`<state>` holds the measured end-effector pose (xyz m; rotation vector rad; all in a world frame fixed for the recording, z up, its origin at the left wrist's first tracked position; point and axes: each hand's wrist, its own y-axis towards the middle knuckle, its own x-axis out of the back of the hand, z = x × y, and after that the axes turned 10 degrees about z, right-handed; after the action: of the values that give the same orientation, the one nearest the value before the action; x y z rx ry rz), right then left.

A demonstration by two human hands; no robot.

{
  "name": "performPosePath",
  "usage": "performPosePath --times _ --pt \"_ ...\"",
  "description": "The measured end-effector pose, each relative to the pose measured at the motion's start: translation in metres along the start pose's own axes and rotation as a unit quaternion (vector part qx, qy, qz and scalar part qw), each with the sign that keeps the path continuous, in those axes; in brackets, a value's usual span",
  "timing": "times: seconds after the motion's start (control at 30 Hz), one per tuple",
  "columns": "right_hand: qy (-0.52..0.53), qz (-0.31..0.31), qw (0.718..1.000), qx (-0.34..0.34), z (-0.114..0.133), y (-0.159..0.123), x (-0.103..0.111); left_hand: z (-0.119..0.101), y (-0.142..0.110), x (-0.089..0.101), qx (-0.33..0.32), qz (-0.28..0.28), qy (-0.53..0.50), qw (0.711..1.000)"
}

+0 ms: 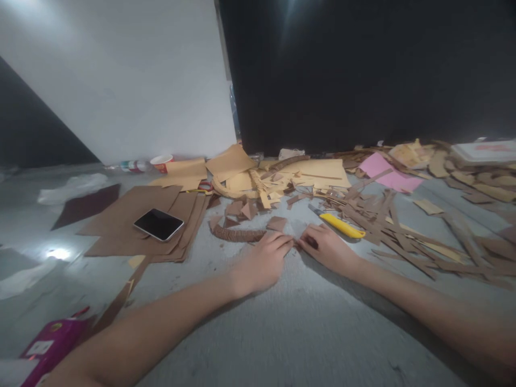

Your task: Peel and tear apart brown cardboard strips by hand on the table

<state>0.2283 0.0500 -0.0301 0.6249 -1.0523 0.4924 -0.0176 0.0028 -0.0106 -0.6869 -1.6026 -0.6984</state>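
My left hand (268, 260) rests low over the grey surface with its fingers pressed together. A curved, ridged brown paper roll (237, 234) runs into the back of that hand, and its near end is hidden by the fingers. My right hand (328, 248) is closed in a pinch close to the left fingertips. A small brown bit (296, 244) shows between the two hands, too blurred to name exactly. Just beyond the right hand lies a yellow utility knife (342, 224) with its blade out. A brown paper scrap (277, 223) sits behind the left hand.
Brown paper sheets (121, 215) are stacked at left with a phone (159, 224) on top. Cut brown strips (403, 242) cover the right side. Tan paper (229, 161), a pink sheet (389, 171) and a paper cup (162, 163) stand farther back. A purple item (54, 344) is at lower left.
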Motion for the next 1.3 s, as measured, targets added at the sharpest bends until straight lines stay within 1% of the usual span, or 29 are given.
performPosePath --times 0.13,0.27,0.47,0.63,0.7,0.8,0.87,0.97,1.17,1.3 --pt "0.015 0.011 1.000 -0.002 -0.001 0.001 0.001 -0.003 0.000 0.002 0.010 -0.006 -0.012 1.000" --pt "0.013 0.008 1.000 -0.001 -0.002 0.001 -0.001 -0.003 0.000 0.001 0.000 -0.009 -0.022 1.000" --pt "0.023 0.003 0.999 -0.027 -0.001 0.000 -0.001 -0.001 -0.001 -0.003 -0.018 -0.009 0.024 1.000" --pt "0.035 0.003 0.999 -0.038 0.000 0.000 0.001 -0.004 0.000 0.000 -0.017 -0.015 0.038 0.999" --pt "0.051 -0.002 0.998 -0.029 0.001 -0.001 0.003 -0.005 0.000 0.001 -0.013 -0.022 0.039 0.999" --pt "0.070 -0.020 0.997 0.009 0.005 -0.003 0.008 -0.006 0.000 0.001 -0.015 -0.029 0.043 0.999" --pt "0.061 -0.038 0.997 0.036 0.007 -0.005 0.010 -0.007 0.000 0.001 -0.010 -0.031 0.048 0.998" --pt "0.027 -0.053 0.996 0.059 0.008 -0.008 0.009 -0.009 -0.001 0.002 -0.003 -0.027 0.056 0.998" --pt "-0.002 -0.042 0.995 0.089 0.004 -0.008 0.001 -0.007 0.000 0.001 0.009 -0.019 0.058 0.998" --pt "-0.021 -0.043 0.993 0.106 0.004 -0.006 0.001 -0.004 0.000 -0.001 -0.011 -0.015 0.072 0.997"
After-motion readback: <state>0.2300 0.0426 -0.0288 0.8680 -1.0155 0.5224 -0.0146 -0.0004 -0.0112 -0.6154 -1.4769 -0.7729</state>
